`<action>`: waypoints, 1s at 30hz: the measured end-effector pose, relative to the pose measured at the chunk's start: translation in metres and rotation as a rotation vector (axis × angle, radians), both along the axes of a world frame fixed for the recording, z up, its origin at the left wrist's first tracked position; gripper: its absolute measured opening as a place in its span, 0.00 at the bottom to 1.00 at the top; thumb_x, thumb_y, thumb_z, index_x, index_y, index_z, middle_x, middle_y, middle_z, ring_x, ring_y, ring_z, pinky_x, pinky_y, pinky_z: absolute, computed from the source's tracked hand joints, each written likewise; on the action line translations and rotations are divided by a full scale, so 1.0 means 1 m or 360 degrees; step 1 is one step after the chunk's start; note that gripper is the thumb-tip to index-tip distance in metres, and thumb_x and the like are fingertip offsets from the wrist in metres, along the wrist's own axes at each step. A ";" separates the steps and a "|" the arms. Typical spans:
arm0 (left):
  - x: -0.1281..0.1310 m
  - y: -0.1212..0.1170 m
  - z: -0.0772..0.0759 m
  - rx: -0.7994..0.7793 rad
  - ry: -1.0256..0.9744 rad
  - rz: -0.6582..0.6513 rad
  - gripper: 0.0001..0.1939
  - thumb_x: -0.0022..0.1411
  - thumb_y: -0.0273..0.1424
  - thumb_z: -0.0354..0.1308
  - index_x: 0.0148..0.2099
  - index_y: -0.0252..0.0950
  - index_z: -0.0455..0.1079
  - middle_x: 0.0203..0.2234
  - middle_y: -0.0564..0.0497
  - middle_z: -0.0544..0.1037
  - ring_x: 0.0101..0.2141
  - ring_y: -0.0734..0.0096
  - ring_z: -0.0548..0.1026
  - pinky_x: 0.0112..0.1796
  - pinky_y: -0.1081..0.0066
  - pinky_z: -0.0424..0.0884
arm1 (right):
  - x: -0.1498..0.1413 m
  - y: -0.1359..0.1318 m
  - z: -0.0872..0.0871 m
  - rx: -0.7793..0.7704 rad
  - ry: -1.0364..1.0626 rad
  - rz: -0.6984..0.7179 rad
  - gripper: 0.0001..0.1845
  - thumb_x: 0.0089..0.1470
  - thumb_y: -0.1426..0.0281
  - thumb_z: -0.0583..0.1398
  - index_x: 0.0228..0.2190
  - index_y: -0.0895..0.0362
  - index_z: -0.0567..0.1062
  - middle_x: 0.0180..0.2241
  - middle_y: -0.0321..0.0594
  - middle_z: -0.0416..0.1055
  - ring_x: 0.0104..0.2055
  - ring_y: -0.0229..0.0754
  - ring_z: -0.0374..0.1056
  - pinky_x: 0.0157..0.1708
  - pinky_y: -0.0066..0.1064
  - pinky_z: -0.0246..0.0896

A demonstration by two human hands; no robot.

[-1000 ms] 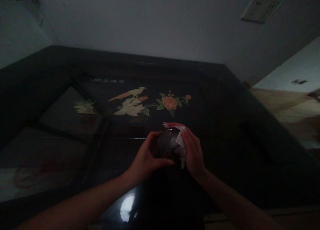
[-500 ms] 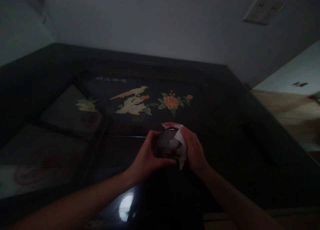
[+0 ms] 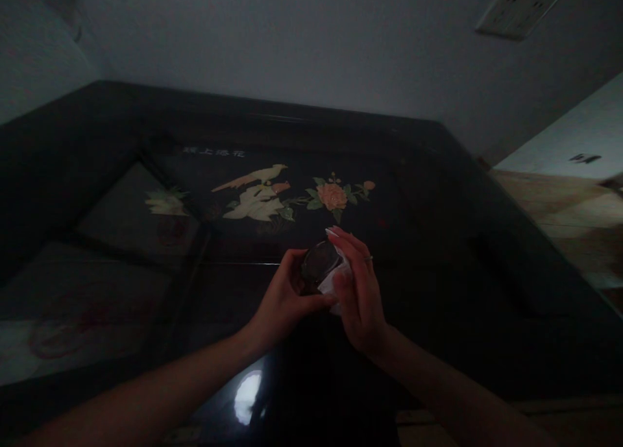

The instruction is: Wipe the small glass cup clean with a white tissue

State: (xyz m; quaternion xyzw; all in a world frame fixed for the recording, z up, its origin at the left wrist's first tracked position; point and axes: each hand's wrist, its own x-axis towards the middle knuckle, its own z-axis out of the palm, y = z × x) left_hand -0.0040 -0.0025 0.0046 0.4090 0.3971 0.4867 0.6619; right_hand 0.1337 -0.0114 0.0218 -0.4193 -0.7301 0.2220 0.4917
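Note:
A round, dark, glassy object (image 3: 321, 263), perhaps a glass or a jar, is held between my two hands over the dark glossy table (image 3: 428, 343). My left hand (image 3: 287, 291) wraps round its left side, with thumb in front and fingers behind. A white tissue (image 3: 335, 283) lies against the object's right side. Pressing that tissue on the rim and side is my right hand (image 3: 360, 285), its fingers closed over it. The object's lower part is hidden by my hands, and the dim light blurs its exact kind.
The tabletop bears an inlaid bird (image 3: 257, 176) and an orange flower (image 3: 332, 196) with leaves. Behind it rises a pale wall (image 3: 292, 38) with a socket plate (image 3: 518, 9) at upper right. Wooden floor (image 3: 549, 204) shows on the right.
My right hand has turned over the rim with the tissue, its fingers now more across the top. The round object has tilted and shifted slightly left.

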 end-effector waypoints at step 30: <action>-0.002 0.001 0.000 -0.0046 0.0026 -0.0088 0.31 0.35 0.30 0.74 0.41 0.38 0.63 0.37 0.50 0.76 0.41 0.60 0.74 0.42 0.63 0.70 | 0.004 0.008 0.007 -0.0269 0.0210 0.0018 0.21 0.64 0.66 0.47 0.57 0.51 0.65 0.59 0.43 0.64 0.61 0.45 0.59 0.60 0.44 0.52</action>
